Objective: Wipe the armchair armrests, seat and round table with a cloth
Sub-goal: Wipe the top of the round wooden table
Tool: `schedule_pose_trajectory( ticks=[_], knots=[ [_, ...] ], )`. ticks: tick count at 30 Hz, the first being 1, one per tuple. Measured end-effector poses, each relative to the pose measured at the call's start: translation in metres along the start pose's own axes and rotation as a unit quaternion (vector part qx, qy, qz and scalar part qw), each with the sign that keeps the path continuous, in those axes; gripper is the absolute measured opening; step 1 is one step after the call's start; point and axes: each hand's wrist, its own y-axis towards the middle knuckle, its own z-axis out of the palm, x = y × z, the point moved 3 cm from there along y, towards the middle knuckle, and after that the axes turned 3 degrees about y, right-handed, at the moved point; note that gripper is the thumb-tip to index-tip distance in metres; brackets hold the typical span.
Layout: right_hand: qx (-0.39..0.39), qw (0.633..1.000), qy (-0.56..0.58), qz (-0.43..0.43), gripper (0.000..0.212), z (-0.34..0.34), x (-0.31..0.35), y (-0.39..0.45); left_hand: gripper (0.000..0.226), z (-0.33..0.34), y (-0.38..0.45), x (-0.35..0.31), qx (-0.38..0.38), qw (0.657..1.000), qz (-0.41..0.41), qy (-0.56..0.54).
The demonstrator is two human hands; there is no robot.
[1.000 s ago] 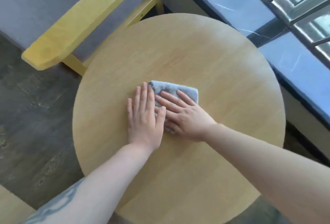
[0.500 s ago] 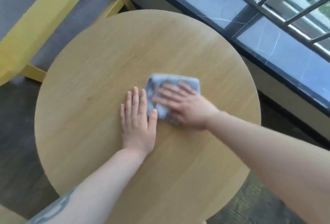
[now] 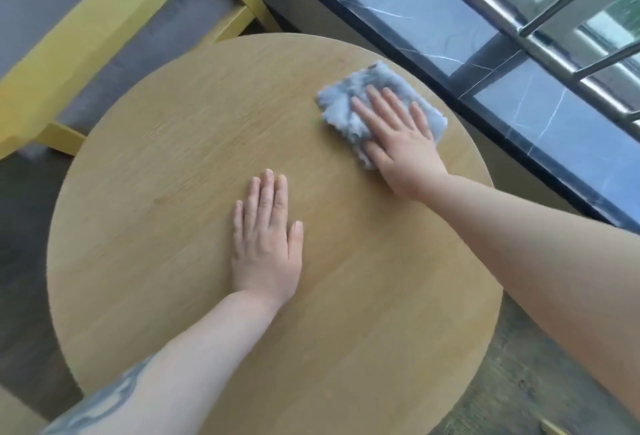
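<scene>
Lying bunched near the far right edge of the round table (image 3: 173, 261), the grey cloth (image 3: 349, 112) sits under the right hand (image 3: 398, 136), whose straight, spread fingers press it flat without curling round it. Unwiped tabletop likely lies toward the near left, where the left hand (image 3: 266, 247) rests flat on bare wood, well apart from the cloth, with the yellow armchair (image 3: 86, 36) beyond the far left edge.

Right hand (image 3: 401, 138) flat on the grey cloth (image 3: 349, 102), fingers (image 3: 379, 102) straight and spread, pressing it onto the round wooden bench (image 3: 194, 171) near its far-right edge. Left hand (image 3: 265, 247) flat on bare wood mid-bench, well apart from the cloth. Yellow armchair frame (image 3: 86, 32) far left; dark marble sill (image 3: 433, 29) beside the bench's right edge.
</scene>
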Motion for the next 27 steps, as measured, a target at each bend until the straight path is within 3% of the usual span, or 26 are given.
schedule_pose_trajectory(
  ticks=[2, 3, 4, 6, 8, 9, 10, 12, 14, 16, 17, 19, 21, 23, 24, 26, 27],
  knots=[
    [-0.089, 0.972, 0.037, 0.212, 0.056, -0.002, -0.013, -0.009, 0.063, -0.003, 0.007, 0.003, 0.005, 1.0, 0.017, -0.005],
    [-0.105, 0.963, 0.03, 0.247, 0.058, 0.004, -0.004, -0.019, 0.062, -0.005, 0.011, 0.006, 0.002, 1.0, 0.021, -0.004],
    [-0.101, 0.972, 0.016, 0.211, 0.059, 0.014, 0.014, -0.026, 0.062, -0.007, 0.015, 0.008, -0.004, 1.0, 0.022, -0.002],
    [-0.037, 0.999, -0.021, -0.01, 0.06, 0.031, 0.06, -0.03, 0.059, -0.009, 0.023, 0.01, -0.012, 1.0, 0.026, 0.004],
    [0.047, 0.979, -0.046, -0.194, 0.057, 0.024, 0.082, -0.005, 0.059, -0.012, 0.027, 0.014, -0.015, 1.0, 0.023, 0.008],
    [0.071, 0.971, -0.059, -0.22, 0.056, 0.016, 0.082, 0.017, 0.061, -0.014, 0.028, 0.019, -0.011, 1.0, 0.012, 0.006],
    [0.072, 0.975, -0.067, -0.201, 0.056, 0.009, 0.076, 0.04, 0.062, -0.018, 0.029, 0.026, -0.009, 1.0, 0.0, 0.002],
    [0.028, 0.999, -0.032, -0.035, 0.055, -0.007, 0.052, 0.074, 0.063, -0.027, 0.032, 0.044, -0.01, 1.0, -0.015, 0.001],
    [-0.054, 0.982, 0.029, 0.178, 0.056, -0.012, 0.032, 0.071, 0.063, -0.036, 0.034, 0.061, -0.004, 1.0, -0.017, 0.003],
    [-0.094, 0.963, 0.011, 0.251, 0.058, 0.002, 0.053, 0.048, 0.063, -0.039, 0.035, 0.074, -0.005, 1.0, -0.015, 0.0],
    [-0.086, 0.975, -0.002, 0.207, 0.059, 0.012, 0.077, 0.038, 0.063, -0.039, 0.035, 0.078, -0.007, 1.0, -0.015, -0.002],
    [-0.026, 0.999, -0.018, 0.014, 0.06, 0.034, 0.132, 0.028, 0.062, -0.038, 0.034, 0.083, -0.015, 1.0, -0.013, -0.005],
    [0.053, 0.983, -0.037, -0.172, 0.059, 0.037, 0.17, 0.044, 0.064, -0.04, 0.033, 0.087, -0.021, 1.0, -0.016, -0.012],
    [0.09, 0.966, -0.082, -0.226, 0.058, 0.029, 0.172, 0.082, 0.064, -0.043, 0.031, 0.095, -0.014, 1.0, -0.015, -0.02],
    [0.08, 0.978, -0.078, -0.176, 0.057, 0.024, 0.163, 0.097, 0.064, -0.045, 0.029, 0.1, -0.009, 1.0, -0.011, -0.025],
    [-0.008, 0.999, -0.001, 0.036, 0.055, 0.017, 0.135, 0.106, 0.064, -0.049, 0.023, 0.115, -0.004, 1.0, -0.01, -0.028],
    [-0.05, 0.989, 0.024, 0.135, 0.056, 0.019, 0.13, 0.095, 0.064, -0.051, 0.021, 0.124, -0.005, 0.999, -0.014, -0.028]
  ],
)
